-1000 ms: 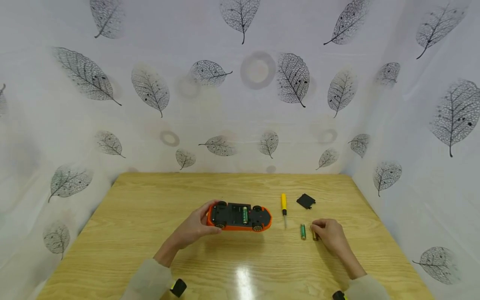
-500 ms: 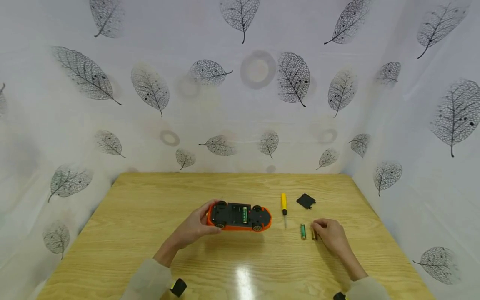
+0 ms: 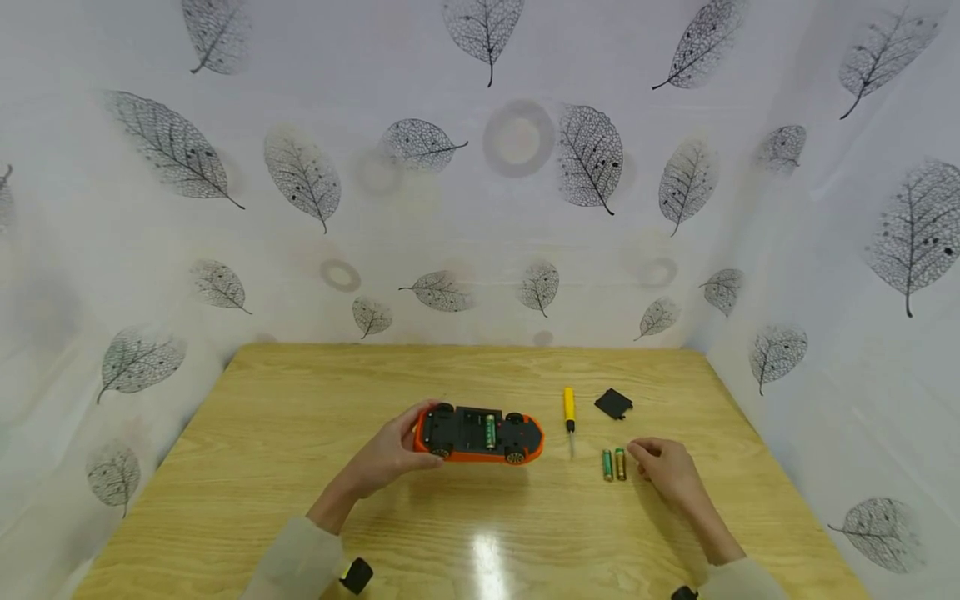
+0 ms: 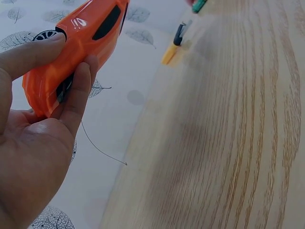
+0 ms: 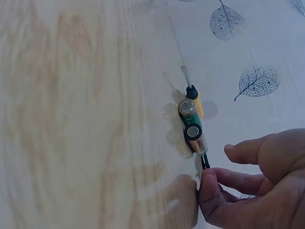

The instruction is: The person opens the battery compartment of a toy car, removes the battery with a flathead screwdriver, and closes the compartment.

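In the head view my left hand (image 3: 386, 454) grips the rear end of an orange toy car (image 3: 480, 433), its black underside turned up. A green battery (image 3: 490, 431) lies crosswise in the car's uncovered battery compartment. Thumb and fingers wrap the car (image 4: 86, 36) in the left wrist view. My right hand (image 3: 670, 473) is just right of two batteries lying side by side on the table, a green battery (image 3: 607, 465) and a gold-and-green battery (image 3: 620, 463). Its thumb and fingers are apart with nothing between them, beside the gold battery (image 5: 197, 139) in the right wrist view.
A yellow-handled screwdriver (image 3: 569, 408) lies between the car and the loose batteries, tip toward me. Behind the batteries rests a black battery cover (image 3: 614, 404). The wooden table (image 3: 300, 392) meets a leaf-printed curtain (image 3: 450, 208) at its back and sides.
My right hand has set the gold-and-green battery beside the green one, let go and drawn slightly right. The left hand and the car have stayed put.
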The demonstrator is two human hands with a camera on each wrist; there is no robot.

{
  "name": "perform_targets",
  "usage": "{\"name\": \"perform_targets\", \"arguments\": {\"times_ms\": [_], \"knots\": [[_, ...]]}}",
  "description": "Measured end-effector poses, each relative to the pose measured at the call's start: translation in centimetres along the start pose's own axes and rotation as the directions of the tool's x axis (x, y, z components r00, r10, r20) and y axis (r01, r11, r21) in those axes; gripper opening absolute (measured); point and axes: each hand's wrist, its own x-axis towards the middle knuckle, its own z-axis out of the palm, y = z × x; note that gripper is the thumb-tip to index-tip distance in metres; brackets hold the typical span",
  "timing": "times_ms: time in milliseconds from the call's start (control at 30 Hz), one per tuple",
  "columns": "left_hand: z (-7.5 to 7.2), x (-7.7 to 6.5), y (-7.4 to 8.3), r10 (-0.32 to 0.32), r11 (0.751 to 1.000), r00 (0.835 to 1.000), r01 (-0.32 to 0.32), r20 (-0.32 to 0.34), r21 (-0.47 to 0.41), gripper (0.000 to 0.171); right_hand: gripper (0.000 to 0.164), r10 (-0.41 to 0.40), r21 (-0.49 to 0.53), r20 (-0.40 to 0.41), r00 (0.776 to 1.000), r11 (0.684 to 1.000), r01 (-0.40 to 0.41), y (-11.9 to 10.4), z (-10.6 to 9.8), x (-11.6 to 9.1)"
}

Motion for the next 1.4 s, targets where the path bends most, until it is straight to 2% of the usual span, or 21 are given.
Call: {"name": "perform_targets", "arguments": {"times_ms": [333,633,800,933,1100,1400], "knots": [[0.0,-0.1,0.0,0.004,1.000,1.000,-0.004,-0.007,0.020,0.089,0.043,-0.035,0.083,-0.013,0.999,0.996,0.036,-0.2,-0.3,-0.2],[0.1,-0.1,0.2,-0.010,1.000,1.000,0.010,-0.012,0.023,0.090,0.045,-0.076,0.060,-0.035,0.996,0.995,0.078,-1.1,-0.5,-0.5],[0.2,0.0,0.2,-0.012,1.000,1.000,0.012,-0.009,0.012,0.091,0.045,-0.108,0.083,-0.065,0.992,0.990,0.113,-1.6,-0.5,-0.5],[0.2,0.0,0.2,-0.011,1.000,1.000,0.011,-0.005,0.004,0.091,0.042,-0.150,0.097,-0.103,0.983,0.982,0.160,-2.1,-0.4,-0.5],[0.2,0.1,0.2,-0.010,1.000,1.000,0.010,-0.001,-0.006,0.091,0.038,-0.231,0.091,-0.152,0.961,0.965,0.246,-2.7,-0.2,-0.6],[0.2,0.2,-0.1,-0.007,1.000,1.000,0.007,0.004,0.003,0.090,0.035,-0.305,0.108,-0.152,0.940,0.940,0.323,-4.3,0.4,-0.6]]}}
